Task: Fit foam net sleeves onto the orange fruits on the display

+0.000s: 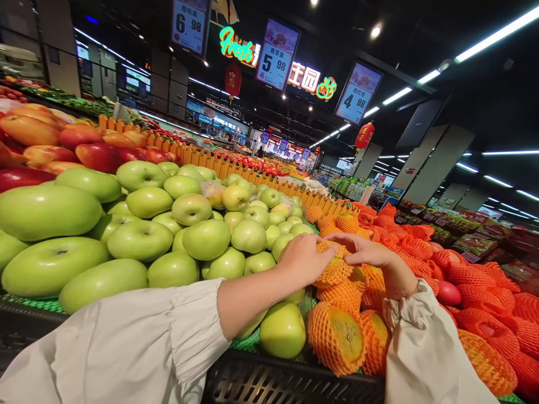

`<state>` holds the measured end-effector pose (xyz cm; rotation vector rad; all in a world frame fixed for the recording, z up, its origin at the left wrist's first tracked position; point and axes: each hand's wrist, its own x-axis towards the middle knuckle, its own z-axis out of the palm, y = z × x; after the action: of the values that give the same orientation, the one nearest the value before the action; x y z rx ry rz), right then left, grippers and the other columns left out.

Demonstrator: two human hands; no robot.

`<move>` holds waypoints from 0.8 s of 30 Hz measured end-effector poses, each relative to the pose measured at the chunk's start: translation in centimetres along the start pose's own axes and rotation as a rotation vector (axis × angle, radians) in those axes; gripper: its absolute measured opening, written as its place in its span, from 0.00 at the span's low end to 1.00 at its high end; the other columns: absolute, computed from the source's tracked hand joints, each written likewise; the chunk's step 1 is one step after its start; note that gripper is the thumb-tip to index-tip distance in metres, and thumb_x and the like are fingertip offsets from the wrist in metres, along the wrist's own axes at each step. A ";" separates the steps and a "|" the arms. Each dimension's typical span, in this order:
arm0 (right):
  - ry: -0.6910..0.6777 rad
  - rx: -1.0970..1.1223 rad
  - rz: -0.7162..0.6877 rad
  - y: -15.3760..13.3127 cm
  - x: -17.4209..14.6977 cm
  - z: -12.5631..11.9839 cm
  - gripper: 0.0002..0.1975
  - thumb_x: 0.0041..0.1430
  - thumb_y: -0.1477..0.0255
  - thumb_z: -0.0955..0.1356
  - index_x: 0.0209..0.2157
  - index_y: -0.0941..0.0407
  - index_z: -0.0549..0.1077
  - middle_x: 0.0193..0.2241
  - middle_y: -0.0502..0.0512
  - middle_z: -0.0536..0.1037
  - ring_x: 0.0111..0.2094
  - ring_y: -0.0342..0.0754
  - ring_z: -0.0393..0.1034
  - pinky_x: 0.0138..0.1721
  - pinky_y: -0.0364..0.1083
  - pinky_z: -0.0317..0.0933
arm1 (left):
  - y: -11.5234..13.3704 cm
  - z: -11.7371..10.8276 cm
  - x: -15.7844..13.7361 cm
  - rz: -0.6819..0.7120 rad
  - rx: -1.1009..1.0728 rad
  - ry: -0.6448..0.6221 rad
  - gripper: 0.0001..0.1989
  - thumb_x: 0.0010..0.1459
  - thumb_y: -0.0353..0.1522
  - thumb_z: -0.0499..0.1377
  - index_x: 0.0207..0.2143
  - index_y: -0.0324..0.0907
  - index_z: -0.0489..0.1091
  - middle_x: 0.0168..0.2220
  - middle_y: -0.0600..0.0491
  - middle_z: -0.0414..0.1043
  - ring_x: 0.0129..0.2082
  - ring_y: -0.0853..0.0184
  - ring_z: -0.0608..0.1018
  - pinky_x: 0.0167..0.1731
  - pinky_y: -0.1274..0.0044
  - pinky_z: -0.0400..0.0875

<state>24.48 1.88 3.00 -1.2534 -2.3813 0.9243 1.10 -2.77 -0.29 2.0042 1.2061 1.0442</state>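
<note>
My left hand (304, 259) and my right hand (367, 251) meet over one fruit wrapped in an orange foam net (336, 270), both gripping it where the green apples border the netted fruit. White loose sleeves cover both forearms. A heap of green apples (177, 233) lies to the left of my hands. Several more net-wrapped fruits (337, 334) sit just below and to the right of them.
Red and yellow apples (63, 143) are piled at far left. A black crate edge (269, 381) runs along the front of the display. An orange picket divider (219, 164) stands behind the apples. Price signs (277, 54) hang overhead. Packaged goods (475, 241) line shelves at right.
</note>
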 end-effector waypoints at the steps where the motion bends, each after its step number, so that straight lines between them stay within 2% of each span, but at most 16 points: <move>1: -0.012 0.004 -0.020 -0.2 0.1 0.0 0.34 0.45 0.70 0.73 0.57 0.53 0.70 0.58 0.61 0.71 0.59 0.61 0.65 0.54 0.56 0.66 | -0.1 0.1 0.1 0.002 0.009 -0.001 0.24 0.62 0.43 0.56 0.52 0.38 0.76 0.53 0.40 0.77 0.54 0.51 0.77 0.55 0.63 0.68; 3: -0.037 -0.008 -0.044 -0.6 0.1 0.1 0.36 0.45 0.74 0.73 0.59 0.53 0.67 0.60 0.61 0.68 0.58 0.58 0.65 0.53 0.54 0.67 | -0.3 0.3 0.2 0.011 0.023 0.001 0.23 0.62 0.42 0.56 0.52 0.37 0.76 0.54 0.40 0.77 0.55 0.50 0.77 0.56 0.62 0.68; 5: -0.096 -0.030 -0.067 -0.7 0.0 0.1 0.39 0.46 0.75 0.73 0.61 0.52 0.64 0.62 0.60 0.66 0.60 0.57 0.63 0.57 0.55 0.64 | -0.5 0.5 0.3 0.037 0.042 0.000 0.21 0.64 0.39 0.54 0.51 0.37 0.76 0.52 0.40 0.77 0.54 0.50 0.77 0.55 0.61 0.69; 8: -0.202 -0.034 -0.103 -0.6 0.0 0.3 0.46 0.44 0.70 0.78 0.65 0.52 0.61 0.66 0.60 0.61 0.68 0.57 0.53 0.68 0.56 0.49 | -0.8 0.6 0.4 0.088 0.081 -0.010 0.19 0.67 0.34 0.50 0.50 0.38 0.77 0.49 0.41 0.79 0.51 0.52 0.79 0.52 0.62 0.70; 10: -0.228 -0.018 -0.073 -0.3 0.4 0.7 0.47 0.45 0.63 0.79 0.66 0.53 0.60 0.67 0.61 0.60 0.68 0.58 0.53 0.69 0.55 0.48 | -0.8 0.6 0.5 0.097 0.116 -0.011 0.19 0.67 0.33 0.48 0.47 0.39 0.78 0.47 0.42 0.80 0.48 0.52 0.80 0.48 0.62 0.72; 13: -0.232 -0.014 -0.037 -0.1 1.0 1.2 0.42 0.51 0.56 0.76 0.64 0.55 0.64 0.62 0.63 0.68 0.63 0.57 0.63 0.65 0.55 0.55 | -0.8 0.7 0.5 0.096 0.159 -0.003 0.18 0.67 0.33 0.48 0.42 0.38 0.78 0.43 0.43 0.81 0.44 0.52 0.81 0.44 0.63 0.73; 17: -0.207 -0.026 -0.047 0.3 1.9 1.6 0.35 0.47 0.59 0.77 0.55 0.58 0.72 0.49 0.60 0.78 0.50 0.56 0.73 0.54 0.53 0.68 | -0.9 0.7 0.6 0.133 0.103 0.012 0.16 0.66 0.30 0.50 0.42 0.38 0.78 0.45 0.43 0.80 0.46 0.52 0.80 0.48 0.62 0.72; 19: -0.171 -0.039 -0.057 0.6 2.2 1.7 0.28 0.43 0.62 0.77 0.47 0.58 0.76 0.42 0.57 0.80 0.43 0.55 0.75 0.47 0.51 0.71 | -1.1 0.6 0.7 0.175 0.008 0.055 0.14 0.64 0.27 0.52 0.44 0.38 0.77 0.48 0.44 0.79 0.50 0.54 0.78 0.53 0.63 0.70; 21: -0.110 -0.011 -0.090 0.9 2.5 1.8 0.22 0.41 0.65 0.76 0.40 0.57 0.77 0.37 0.54 0.80 0.40 0.54 0.75 0.45 0.51 0.72 | -1.2 0.6 0.8 0.199 -0.127 0.104 0.12 0.62 0.26 0.55 0.46 0.38 0.75 0.50 0.45 0.78 0.52 0.57 0.77 0.56 0.65 0.68; 24: 0.051 0.099 -0.139 1.2 2.5 1.9 0.19 0.41 0.65 0.76 0.38 0.53 0.78 0.36 0.54 0.81 0.41 0.57 0.75 0.47 0.52 0.72 | -1.2 0.7 1.1 0.167 -0.380 0.149 0.13 0.60 0.28 0.60 0.48 0.38 0.70 0.50 0.46 0.75 0.45 0.62 0.78 0.51 0.67 0.71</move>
<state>22.83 3.66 0.72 -1.0484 -2.3193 0.9431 1.48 -1.29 -1.29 1.7733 0.8418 1.4098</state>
